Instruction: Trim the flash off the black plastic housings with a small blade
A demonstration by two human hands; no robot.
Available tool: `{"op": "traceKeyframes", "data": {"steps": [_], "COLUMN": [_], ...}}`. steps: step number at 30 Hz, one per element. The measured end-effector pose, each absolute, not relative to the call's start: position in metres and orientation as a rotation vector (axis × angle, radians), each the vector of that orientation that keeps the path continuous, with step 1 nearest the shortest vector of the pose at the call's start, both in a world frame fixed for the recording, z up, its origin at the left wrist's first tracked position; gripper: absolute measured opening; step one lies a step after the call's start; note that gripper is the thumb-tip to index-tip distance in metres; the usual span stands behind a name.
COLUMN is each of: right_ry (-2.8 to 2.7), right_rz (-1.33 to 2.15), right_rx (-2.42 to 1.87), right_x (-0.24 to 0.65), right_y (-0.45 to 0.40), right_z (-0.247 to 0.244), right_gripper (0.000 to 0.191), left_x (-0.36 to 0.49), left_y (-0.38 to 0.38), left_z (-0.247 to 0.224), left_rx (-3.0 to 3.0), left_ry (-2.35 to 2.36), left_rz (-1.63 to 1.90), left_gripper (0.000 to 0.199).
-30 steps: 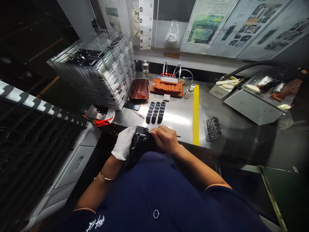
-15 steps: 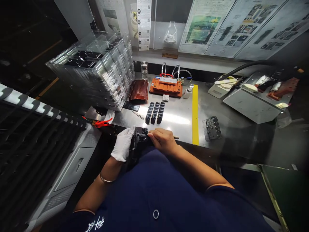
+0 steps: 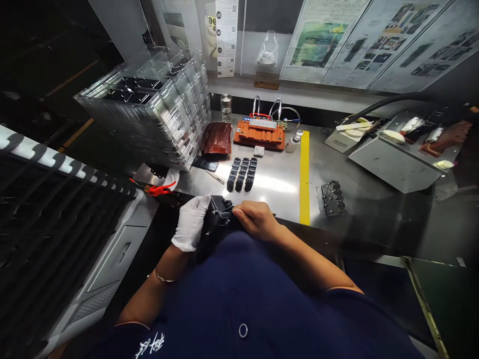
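My left hand (image 3: 190,223), in a white glove, grips a black plastic part (image 3: 219,212) at the table's front edge. On its right side, my bare right hand (image 3: 256,218) is closed in a pinch around a thin tool that reaches the part; most of the tool is hidden by the fingers. Beyond my hands, three black ribbed strips (image 3: 242,174) lie side by side on the metal table (image 3: 277,199). Another black part (image 3: 332,198) rests to the right of a yellow stripe (image 3: 305,177).
Stacked clear trays (image 3: 175,114) rise at the back left, beside a dark red sheet (image 3: 217,138). An orange fixture (image 3: 260,134) and a small bottle (image 3: 292,143) sit at the back. Red-handled pliers (image 3: 161,190) lie at the left edge; a grey box (image 3: 392,159) stands right.
The black part has turned in my left hand, so a flat dark face now shows. My right hand has shifted slightly to the right, and the camera view has moved a little.
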State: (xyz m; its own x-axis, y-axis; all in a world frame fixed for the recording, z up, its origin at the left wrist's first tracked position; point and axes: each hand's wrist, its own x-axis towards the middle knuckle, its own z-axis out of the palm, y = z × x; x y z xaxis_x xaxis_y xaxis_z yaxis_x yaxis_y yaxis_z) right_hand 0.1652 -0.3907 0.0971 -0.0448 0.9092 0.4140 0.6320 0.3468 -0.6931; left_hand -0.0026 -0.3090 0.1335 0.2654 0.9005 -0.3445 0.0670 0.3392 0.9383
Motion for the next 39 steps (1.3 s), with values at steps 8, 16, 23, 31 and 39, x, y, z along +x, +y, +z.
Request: {"op": "traceKeyframes", "data": {"steps": [8, 16, 23, 31, 39], "right_ry": [-1.731, -1.719, -1.618, -1.822, -1.834], "right_rz": [0.868, 1.154, 0.916, 0.12, 0.06], "right_rx": [-1.265, -1.096, -0.849, -0.966, -1.049], "right_x": [0.172, 0.179, 0.18, 0.17, 0.167], "right_y": [-0.396, -0.395, -0.393, -0.387, -0.384], "right_z": [0.107, 0.116, 0.11, 0.099, 0.101], "right_gripper": [0.039, 0.046, 0.041, 0.021, 0.03], "left_x": [-0.008, -0.008, -0.007, -0.001, -0.001], "left_y": [-0.31, -0.317, -0.31, -0.308, -0.304], "left_z": [0.121, 0.119, 0.116, 0.131, 0.129], "left_rx": [1.165, 1.18, 1.144, 1.022, 0.985], "left_ry": [1.18, 1.145, 1.109, 1.109, 1.079], "left_rz": [0.755, 0.849, 0.863, 0.737, 0.69], "left_gripper": [0.05, 0.046, 0.043, 0.052, 0.05]}}
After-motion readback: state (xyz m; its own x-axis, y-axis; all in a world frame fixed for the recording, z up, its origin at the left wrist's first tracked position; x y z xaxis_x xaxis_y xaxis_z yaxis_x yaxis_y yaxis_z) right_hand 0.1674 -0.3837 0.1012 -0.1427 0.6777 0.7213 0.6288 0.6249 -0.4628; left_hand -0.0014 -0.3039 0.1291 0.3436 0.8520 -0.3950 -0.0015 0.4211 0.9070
